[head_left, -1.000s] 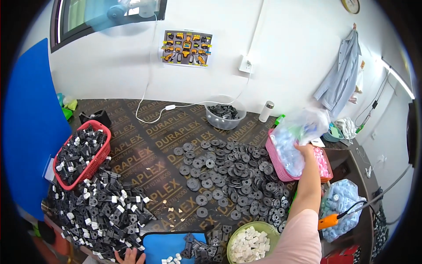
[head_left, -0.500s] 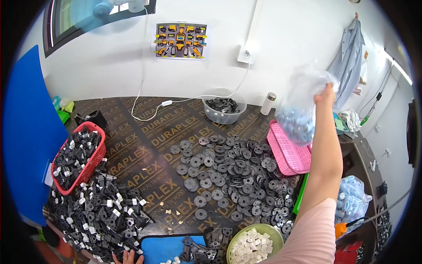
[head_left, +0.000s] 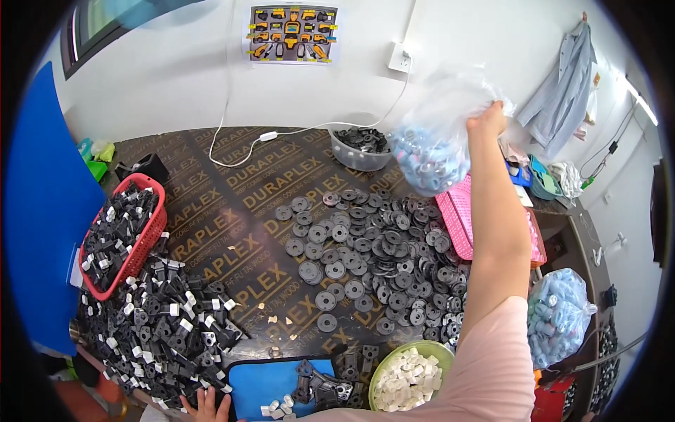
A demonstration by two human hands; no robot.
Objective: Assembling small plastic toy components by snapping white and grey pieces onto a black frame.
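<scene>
My right hand (head_left: pixel 489 119) is raised at the far right of the table, closed round the gathered neck of a clear plastic bag (head_left: pixel 432 155). Light blue round parts fill the bag's bottom. It hangs in the air above the edge of a pink basket (head_left: pixel 455 221), which my forearm partly hides. At the near edge my left hand (head_left: pixel 207 406) lies with its fingers spread, holding nothing I can see. It is beside a heap of black plastic parts with white pieces (head_left: pixel 169 320) and the corner of a blue mat (head_left: pixel 271 383).
Black discs (head_left: pixel 383 260) lie spread across the middle. A red basket (head_left: pixel 137 257) of black parts stands left. Near me is a green bowl (head_left: pixel 380 366) of white pieces. Behind stands a clear tub (head_left: pixel 362 160); a white cable (head_left: pixel 302 132) crosses the back. Another filled bag (head_left: pixel 559 316) is right.
My right hand has carried the bag leftward, off the pink basket toward the clear tub. The whole view has shifted slightly. My left hand remains near the heap.
</scene>
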